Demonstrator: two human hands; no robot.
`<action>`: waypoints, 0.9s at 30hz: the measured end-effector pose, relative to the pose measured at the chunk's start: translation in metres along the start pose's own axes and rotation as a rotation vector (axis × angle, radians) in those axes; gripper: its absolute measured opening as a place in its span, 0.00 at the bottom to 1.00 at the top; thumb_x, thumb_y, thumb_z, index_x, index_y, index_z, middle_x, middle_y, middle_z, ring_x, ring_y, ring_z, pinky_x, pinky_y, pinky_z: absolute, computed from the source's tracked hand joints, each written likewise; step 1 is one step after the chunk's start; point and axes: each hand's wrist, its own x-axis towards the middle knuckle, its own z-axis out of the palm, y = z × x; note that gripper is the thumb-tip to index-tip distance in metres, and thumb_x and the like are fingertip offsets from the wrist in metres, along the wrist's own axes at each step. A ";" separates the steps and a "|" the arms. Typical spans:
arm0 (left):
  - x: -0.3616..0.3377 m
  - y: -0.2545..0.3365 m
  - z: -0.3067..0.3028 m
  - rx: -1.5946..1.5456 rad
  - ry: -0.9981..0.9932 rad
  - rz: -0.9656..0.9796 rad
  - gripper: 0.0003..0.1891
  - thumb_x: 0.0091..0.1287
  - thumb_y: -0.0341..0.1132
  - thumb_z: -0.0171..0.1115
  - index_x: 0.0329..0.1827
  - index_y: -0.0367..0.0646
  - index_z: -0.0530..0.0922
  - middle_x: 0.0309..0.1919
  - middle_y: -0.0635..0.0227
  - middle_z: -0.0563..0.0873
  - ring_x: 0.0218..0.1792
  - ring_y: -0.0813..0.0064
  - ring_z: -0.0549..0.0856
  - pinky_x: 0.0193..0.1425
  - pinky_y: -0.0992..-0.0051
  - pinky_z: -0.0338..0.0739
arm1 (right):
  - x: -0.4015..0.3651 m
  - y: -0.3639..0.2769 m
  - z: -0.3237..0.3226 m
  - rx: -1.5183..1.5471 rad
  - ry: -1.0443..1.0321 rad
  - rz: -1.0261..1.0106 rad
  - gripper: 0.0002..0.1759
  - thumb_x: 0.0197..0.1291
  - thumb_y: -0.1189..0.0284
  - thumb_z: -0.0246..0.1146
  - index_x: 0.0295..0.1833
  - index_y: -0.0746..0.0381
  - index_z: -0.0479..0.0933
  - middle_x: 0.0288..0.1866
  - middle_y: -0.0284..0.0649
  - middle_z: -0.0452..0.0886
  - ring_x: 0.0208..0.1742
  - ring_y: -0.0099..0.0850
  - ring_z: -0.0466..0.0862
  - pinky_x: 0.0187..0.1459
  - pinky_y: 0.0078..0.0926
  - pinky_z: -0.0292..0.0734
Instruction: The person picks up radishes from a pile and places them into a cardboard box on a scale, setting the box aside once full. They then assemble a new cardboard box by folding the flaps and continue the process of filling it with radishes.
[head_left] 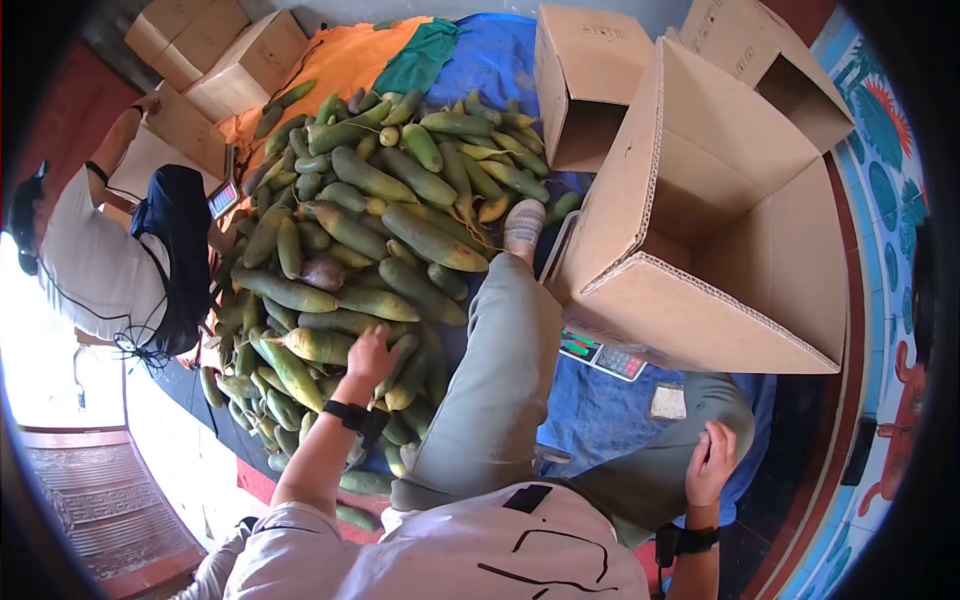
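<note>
A big heap of long green radishes (pixel 345 230) lies in front of me, with a purplish one (pixel 323 273) among them. My left hand (pixel 372 357) reaches into the near side of the heap. Its fingers curl around the right end of a pale green radish (pixel 318 346), whose root tip points left; part of the grip is hidden. Beside my bent right knee, my right hand (pixel 710 462) hangs with loosely bent fingers, slightly apart, and holds nothing.
To my right a large open carton (pixel 740 315) stands on a digital scale (pixel 603 355). More cartons (pixel 592 60) lie behind it. On the left a co-worker (pixel 100 250) sits near another scale (pixel 223 198) and boxes. Blue and orange sheets cover the floor.
</note>
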 end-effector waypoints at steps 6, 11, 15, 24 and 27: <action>-0.040 -0.007 0.042 0.379 -0.246 -0.095 0.32 0.54 0.44 0.68 0.62 0.47 0.68 0.49 0.63 0.80 0.54 0.63 0.77 0.55 0.62 0.73 | -0.002 0.004 0.002 -0.005 -0.014 0.005 0.13 0.55 0.84 0.58 0.47 0.65 0.76 0.43 0.47 0.78 0.41 0.45 0.80 0.42 0.38 0.76; -0.039 -0.010 0.055 0.352 -0.195 -0.110 0.32 0.54 0.35 0.65 0.64 0.48 0.67 0.46 0.61 0.79 0.53 0.61 0.77 0.54 0.63 0.72 | -0.001 0.003 0.004 0.019 -0.007 0.016 0.14 0.53 0.84 0.59 0.46 0.65 0.76 0.42 0.47 0.78 0.41 0.45 0.80 0.42 0.39 0.76; -0.034 -0.008 0.053 0.309 -0.213 -0.196 0.30 0.55 0.36 0.64 0.64 0.49 0.68 0.46 0.58 0.80 0.52 0.59 0.79 0.55 0.61 0.75 | -0.001 0.000 0.001 0.006 -0.009 0.002 0.14 0.52 0.84 0.59 0.46 0.65 0.76 0.42 0.47 0.78 0.41 0.46 0.80 0.42 0.39 0.76; -0.024 -0.018 0.000 -0.540 -0.125 -0.368 0.26 0.55 0.37 0.64 0.58 0.41 0.73 0.37 0.62 0.82 0.32 0.68 0.84 0.33 0.75 0.80 | 0.000 -0.001 0.002 0.006 0.055 -0.045 0.13 0.51 0.84 0.59 0.44 0.65 0.76 0.39 0.47 0.78 0.39 0.46 0.80 0.41 0.40 0.76; -0.022 -0.009 -0.027 -0.880 0.007 -0.280 0.20 0.62 0.34 0.59 0.56 0.38 0.74 0.33 0.66 0.83 0.31 0.77 0.83 0.29 0.78 0.73 | 0.000 0.000 0.003 0.025 0.055 -0.041 0.14 0.50 0.84 0.59 0.44 0.65 0.76 0.39 0.47 0.78 0.39 0.46 0.80 0.41 0.40 0.76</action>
